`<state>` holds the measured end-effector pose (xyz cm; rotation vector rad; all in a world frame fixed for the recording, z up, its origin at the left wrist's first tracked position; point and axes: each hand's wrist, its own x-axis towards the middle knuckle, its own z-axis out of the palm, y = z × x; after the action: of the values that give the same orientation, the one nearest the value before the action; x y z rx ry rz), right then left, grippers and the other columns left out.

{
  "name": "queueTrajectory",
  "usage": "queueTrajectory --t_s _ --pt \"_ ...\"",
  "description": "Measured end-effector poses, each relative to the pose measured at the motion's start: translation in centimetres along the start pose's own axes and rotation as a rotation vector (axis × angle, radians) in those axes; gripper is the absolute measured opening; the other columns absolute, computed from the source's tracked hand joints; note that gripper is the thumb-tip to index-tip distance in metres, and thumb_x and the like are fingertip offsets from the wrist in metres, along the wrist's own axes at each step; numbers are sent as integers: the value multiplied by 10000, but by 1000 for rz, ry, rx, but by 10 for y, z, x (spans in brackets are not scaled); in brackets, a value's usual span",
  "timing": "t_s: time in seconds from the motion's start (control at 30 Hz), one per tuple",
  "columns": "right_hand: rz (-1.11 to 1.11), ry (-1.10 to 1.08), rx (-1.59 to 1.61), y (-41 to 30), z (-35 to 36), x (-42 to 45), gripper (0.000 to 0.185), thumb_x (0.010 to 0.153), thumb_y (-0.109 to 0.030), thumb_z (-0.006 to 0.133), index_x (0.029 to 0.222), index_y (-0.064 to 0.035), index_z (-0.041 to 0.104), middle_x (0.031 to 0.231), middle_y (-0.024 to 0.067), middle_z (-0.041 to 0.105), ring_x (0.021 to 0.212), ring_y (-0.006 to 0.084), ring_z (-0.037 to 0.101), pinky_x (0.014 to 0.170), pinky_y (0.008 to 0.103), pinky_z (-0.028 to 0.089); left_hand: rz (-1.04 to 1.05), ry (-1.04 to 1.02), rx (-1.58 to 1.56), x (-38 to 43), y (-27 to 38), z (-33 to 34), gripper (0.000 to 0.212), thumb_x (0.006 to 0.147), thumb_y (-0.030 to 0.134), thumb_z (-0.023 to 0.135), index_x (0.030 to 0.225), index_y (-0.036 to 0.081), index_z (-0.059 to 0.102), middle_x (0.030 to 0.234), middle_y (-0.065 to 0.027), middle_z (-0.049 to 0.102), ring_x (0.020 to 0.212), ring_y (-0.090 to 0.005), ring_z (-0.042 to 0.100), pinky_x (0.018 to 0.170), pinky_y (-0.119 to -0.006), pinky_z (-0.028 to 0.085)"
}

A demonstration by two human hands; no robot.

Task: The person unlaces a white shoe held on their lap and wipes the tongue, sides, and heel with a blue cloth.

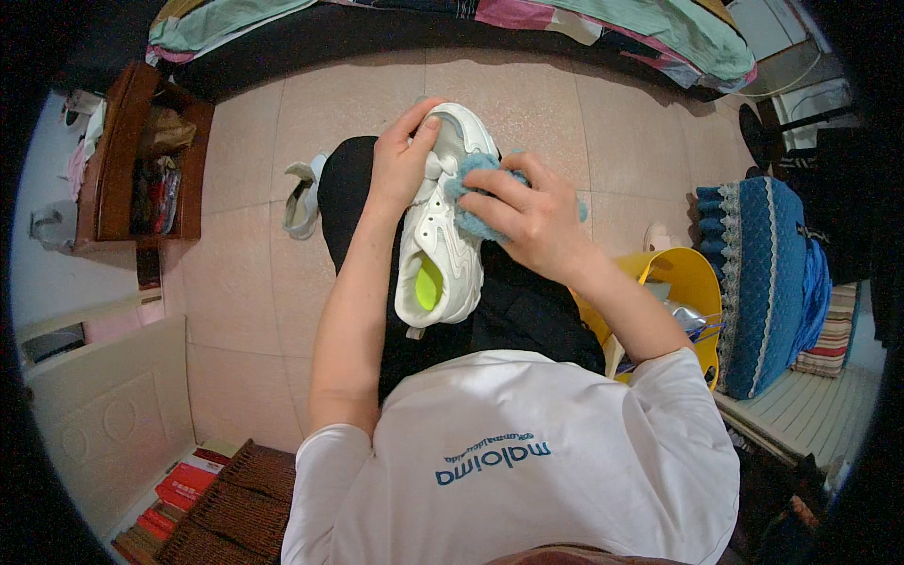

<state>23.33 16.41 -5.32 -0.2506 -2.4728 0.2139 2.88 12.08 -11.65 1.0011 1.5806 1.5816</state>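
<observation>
A white lace-up sneaker (452, 233) with a bright green insole lies over my lap, its toe pointing away from me and its heel towards me. My left hand (406, 152) grips the toe end from the left side, the thumb on the upper. In my right hand (526, 205) is a fluffy light-blue cloth (477, 226), bunched under the fingers and pressed against the shoe's right side near the laces. The shoe's sole is hidden. Another light-coloured shoe (304, 205) stands on the tiled floor, left of my knee.
At my right stands a yellow bucket (706, 282) with things inside, beside a blue quilted, lace-trimmed cover (759, 282). A brown wooden cabinet (120, 162) is at the left. Bedding (233, 25) hangs along the far edge. Brown woven matting (233, 508) lies at the lower left.
</observation>
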Motion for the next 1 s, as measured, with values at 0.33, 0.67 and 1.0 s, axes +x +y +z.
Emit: queueTrajectory --t_s 0.33,0.67,1.0 --pt "-39 78 -126 7 7 4 245 710 -97 695 948 -153 714 1103 -15 686 945 262 627 678 362 558 6 42 148 1 0 2 368 979 282 610 1262 59 684 1120 -118 737 1037 -185 678 915 -315 507" --pt "44 142 -84 10 12 6 309 677 -99 738 973 -183 718 1064 -34 698 955 258 631 699 343 571 6 30 184 1 7 2 376 982 273 612 1289 62 670 1175 -133 720 1082 -209 672 940 -331 503" --pt "369 228 48 55 -4 -2 371 697 -43 758 1060 -115 725 1142 62 692 1046 288 625 816 378 536 -50 22 172 -8 26 -1 373 962 273 615 1277 83 674 1224 -141 676 1158 -266 613 1016 -383 447"
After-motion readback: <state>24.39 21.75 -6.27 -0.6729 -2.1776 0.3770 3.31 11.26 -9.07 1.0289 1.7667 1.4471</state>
